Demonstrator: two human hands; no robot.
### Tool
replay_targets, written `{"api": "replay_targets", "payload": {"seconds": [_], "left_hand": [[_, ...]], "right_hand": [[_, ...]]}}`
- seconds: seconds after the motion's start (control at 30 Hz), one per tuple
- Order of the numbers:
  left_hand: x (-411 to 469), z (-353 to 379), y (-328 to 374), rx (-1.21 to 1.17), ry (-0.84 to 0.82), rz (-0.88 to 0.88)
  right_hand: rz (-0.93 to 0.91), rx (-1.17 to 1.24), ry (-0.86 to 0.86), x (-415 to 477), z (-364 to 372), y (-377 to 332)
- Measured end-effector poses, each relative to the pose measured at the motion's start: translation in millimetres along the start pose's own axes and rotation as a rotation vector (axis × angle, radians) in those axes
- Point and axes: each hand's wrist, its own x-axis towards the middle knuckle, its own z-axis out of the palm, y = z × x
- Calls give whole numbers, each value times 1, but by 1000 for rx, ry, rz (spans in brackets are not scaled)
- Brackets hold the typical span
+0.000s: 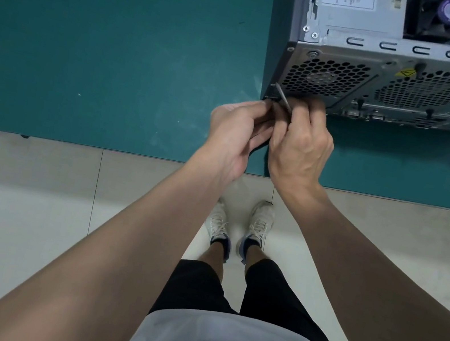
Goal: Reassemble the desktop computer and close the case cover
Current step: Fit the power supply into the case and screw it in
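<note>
Computer case (353,81) lies open-side-up at the tabletop (119,46) right rear. Your right grip (300,144) is clenched round a thin metal tool (283,98) aimed at the case's near corner. Left grip (237,130) is curled beside it; contents hidden. The case is likely heavy, stiff sheet steel: hold the frame rim, not the vent mesh.

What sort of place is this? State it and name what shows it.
Probably an electronics repair workbench: a green bench mat, an opened desktop computer case on it, and the left hand and right hand holding a thin tool at its rear corner.
</note>
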Motion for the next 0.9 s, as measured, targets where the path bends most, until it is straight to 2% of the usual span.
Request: {"api": "replay_targets", "payload": {"seconds": [0.2, 0.37, 0.57, 0.77, 0.9], "left_hand": [[0, 2, 2, -1, 34, 6], [-1, 6, 4, 6, 68, -15], [-2, 6, 4, -29, 39, -39], [-2, 5, 4, -52, 27, -37], [-2, 6, 4, -41, 24, -34]], "right_hand": [[147, 9, -133, -1, -5, -9], [269, 206, -234, -14, -27, -14], [293, 233, -523, -42, -47, -3], [362, 244, -560, -43, -42, -3], [329, 249, -590, -37, -38, -6]]}}
